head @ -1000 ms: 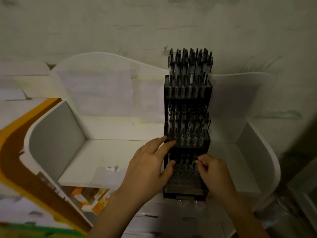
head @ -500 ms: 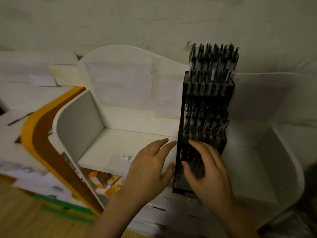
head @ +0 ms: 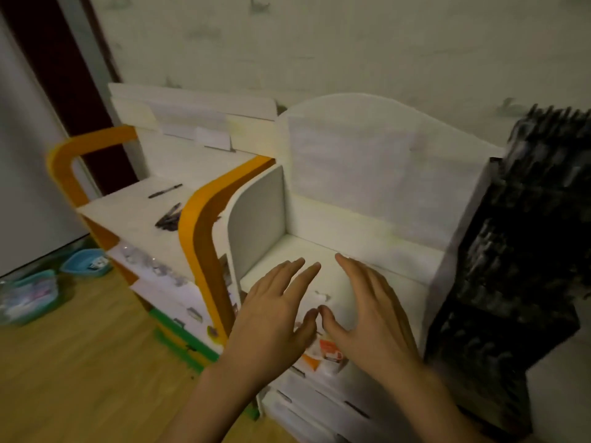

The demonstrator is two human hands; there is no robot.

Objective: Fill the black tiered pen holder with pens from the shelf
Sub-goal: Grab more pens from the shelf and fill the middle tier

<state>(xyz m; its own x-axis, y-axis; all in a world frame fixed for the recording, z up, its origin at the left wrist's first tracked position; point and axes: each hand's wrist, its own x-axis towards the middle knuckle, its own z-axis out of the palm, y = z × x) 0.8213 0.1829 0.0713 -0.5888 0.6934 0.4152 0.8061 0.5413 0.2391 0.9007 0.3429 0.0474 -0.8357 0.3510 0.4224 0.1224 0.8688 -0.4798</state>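
The black tiered pen holder [head: 518, 266] stands blurred at the right edge on the white shelf unit [head: 367, 199], its tiers packed with dark pens. My left hand [head: 275, 311] and my right hand [head: 367, 314] hover side by side over the white shelf's floor, fingers straight, holding nothing, thumbs nearly touching. Both are well left of the holder. On the orange-trimmed shelf [head: 195, 219] to the left lie a small pile of dark pens [head: 168, 217] and a single pen [head: 164, 190].
White drawers [head: 319, 404] sit under the shelf below my hands. Two teal baskets [head: 84, 262] rest on the wooden floor [head: 80, 362] at the left. A wall runs behind the shelves, and a dark doorway gap [head: 64, 75] shows at the upper left.
The view has swung left, so the holder slid to the right edge. Both hands came off the holder and now hover open over the white shelf. The orange shelf with pens came into view.
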